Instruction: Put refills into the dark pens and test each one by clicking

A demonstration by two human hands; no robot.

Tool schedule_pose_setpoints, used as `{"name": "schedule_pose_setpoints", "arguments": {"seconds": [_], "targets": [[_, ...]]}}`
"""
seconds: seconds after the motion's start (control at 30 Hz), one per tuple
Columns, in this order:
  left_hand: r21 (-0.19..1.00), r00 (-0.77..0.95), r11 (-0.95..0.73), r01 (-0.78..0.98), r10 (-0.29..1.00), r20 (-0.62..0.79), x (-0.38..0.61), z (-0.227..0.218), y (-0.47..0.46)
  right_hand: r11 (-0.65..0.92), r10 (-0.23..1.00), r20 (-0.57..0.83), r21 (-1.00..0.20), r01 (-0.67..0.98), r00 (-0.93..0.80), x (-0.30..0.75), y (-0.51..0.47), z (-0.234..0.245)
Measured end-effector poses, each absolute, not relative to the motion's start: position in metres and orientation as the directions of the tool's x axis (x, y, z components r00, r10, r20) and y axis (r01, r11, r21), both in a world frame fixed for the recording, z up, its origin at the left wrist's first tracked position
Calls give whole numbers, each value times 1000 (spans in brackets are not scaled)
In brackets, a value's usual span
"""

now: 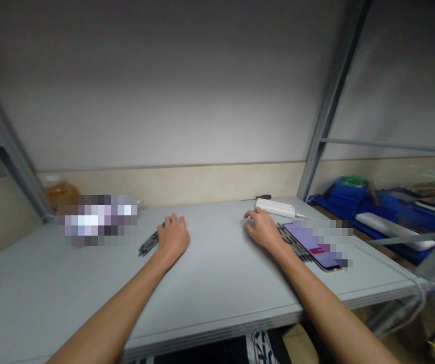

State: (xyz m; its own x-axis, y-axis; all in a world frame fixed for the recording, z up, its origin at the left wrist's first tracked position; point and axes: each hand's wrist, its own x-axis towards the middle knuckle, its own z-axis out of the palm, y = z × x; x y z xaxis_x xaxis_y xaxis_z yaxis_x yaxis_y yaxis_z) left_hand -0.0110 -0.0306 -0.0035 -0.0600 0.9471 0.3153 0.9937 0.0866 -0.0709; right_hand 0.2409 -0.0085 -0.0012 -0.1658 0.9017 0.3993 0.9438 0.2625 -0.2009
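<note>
Head view, phone (313, 245), perhaps pens (149, 243), bottle (61, 194)

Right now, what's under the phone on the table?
Under the phone lies something flat with a dark pattern; only its edge shows beside the right hand. The phone covers the rest, so what it is cannot be told. Both rest on the grey table.

matt smooth grey table (217, 283), glossy white plastic tool (276, 207)

Two bare forearms, no sleeves, left hand (172, 237), right hand (262, 230)
</note>
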Motion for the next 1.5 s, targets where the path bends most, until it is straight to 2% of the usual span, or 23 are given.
{"name": "schedule_pose_setpoints", "arguments": {"seconds": [0.2,0.37,0.5,0.67,0.73,0.8,0.93,1.0,1.07,1.23,1.4,1.5], "targets": [[-92,-67,93,991,966,251,-13,-4,-28,333,882,419,-226,916,-217,240,-9,0],[-100,-69,105,989,948,311,-14,-2,-28,386,864,433,-239,891,-258,238,-8,-2],[-75,-108,132,988,958,267,-18,-3,-26,441,839,453,-244,864,-301,236,-7,-5],[-31,-54,63,998,972,230,-22,-5,-22,490,818,468,-261,832,-335,233,-8,-7],[26,17,-24,999,966,259,-22,-6,-22,509,808,474,-266,818,-349,231,-8,-8],[135,126,-173,976,945,302,-17,-7,-22,531,798,480,-274,802,-365,229,-9,-8],[395,365,-489,778,863,349,1,-11,-27,623,752,471,-281,730,-461,222,-13,-11],[472,434,-559,681,828,355,11,-13,-31,679,714,457,-268,684,-530,219,-15,-12],[501,462,-599,625,801,381,19,-15,-34,721,680,438,-254,645,-588,215,-16,-14],[469,456,-625,624,779,431,18,-20,-32,756,649,398,-244,607,-649,211,-17,-15],[360,399,-518,776,845,355,1,-22,-19,603,780,393,-268,751,-486,213,-14,-14],[329,380,-491,807,857,348,-7,-18,-17,528,825,408,-310,790,-391,217,-12,-13]]}}
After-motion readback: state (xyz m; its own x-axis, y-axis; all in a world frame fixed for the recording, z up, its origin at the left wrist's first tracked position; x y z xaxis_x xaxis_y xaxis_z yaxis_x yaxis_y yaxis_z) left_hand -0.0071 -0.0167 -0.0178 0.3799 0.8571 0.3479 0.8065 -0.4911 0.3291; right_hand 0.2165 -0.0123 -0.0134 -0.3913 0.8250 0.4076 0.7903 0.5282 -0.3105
